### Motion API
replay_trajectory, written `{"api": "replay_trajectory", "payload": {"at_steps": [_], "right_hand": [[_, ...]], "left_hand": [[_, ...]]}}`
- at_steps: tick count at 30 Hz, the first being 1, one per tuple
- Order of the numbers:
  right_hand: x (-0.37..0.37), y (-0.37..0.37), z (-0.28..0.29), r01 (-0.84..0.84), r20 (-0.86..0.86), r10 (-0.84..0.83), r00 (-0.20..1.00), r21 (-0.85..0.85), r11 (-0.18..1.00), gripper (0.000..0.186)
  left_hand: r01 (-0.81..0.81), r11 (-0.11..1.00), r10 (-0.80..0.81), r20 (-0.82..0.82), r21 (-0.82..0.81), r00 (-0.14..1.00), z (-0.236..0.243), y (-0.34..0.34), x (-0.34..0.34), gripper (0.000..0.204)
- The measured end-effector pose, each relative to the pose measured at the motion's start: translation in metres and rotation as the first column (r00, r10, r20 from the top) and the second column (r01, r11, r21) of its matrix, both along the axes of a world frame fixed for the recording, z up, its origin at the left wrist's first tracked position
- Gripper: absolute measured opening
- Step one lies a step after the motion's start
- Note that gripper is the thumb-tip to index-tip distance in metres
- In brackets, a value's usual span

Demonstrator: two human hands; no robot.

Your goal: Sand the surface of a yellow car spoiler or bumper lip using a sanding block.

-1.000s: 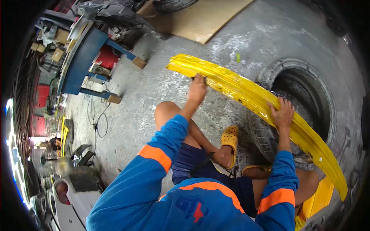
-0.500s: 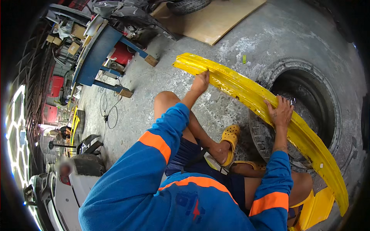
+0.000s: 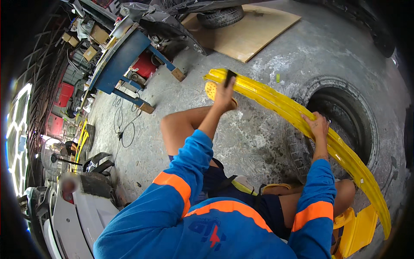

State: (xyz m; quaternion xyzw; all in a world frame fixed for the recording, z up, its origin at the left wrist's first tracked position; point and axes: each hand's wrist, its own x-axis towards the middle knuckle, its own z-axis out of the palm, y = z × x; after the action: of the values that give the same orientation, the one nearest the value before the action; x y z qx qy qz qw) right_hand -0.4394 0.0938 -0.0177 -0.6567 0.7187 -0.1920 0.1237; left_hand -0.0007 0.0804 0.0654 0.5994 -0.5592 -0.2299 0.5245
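My left hand is closed on a small dark flat object, slightly blurred, at the far end of a long curved yellow panel. The panel runs diagonally from upper middle to lower right, above a large tire lying on its side. My right hand grips the panel along its middle, thumb on the near side and fingers over the top. A yellow clog on my foot shows just under the panel's far end, partly behind my left hand.
A blue-legged table with clutter, cables on the concrete floor, a plywood sheet bearing another tire, grey car parts at left, another yellow piece at right, and a bent-over person far left.
My left foot has moved forward to under the panel's far end. My left hand has shifted slightly, its dark object now in clearer view. The panel's far end sits a little lower and further right.
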Motion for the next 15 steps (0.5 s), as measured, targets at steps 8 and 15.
{"api": "replay_trajectory", "payload": {"at_steps": [8,15], "right_hand": [[0.049,-0.024,-0.001,-0.133,-0.076,0.133,0.988,0.002,0.991,0.080],[0.081,-0.025,0.001,-0.076,-0.098,0.064,0.993,-0.123,0.989,0.062]], "left_hand": [[0.285,0.954,-0.252,0.752,0.088,0.609,-0.110,-0.039,0.024,0.051],[0.087,0.993,0.005,0.749,-0.084,0.663,-0.091,-0.034,0.033,0.032]]}}
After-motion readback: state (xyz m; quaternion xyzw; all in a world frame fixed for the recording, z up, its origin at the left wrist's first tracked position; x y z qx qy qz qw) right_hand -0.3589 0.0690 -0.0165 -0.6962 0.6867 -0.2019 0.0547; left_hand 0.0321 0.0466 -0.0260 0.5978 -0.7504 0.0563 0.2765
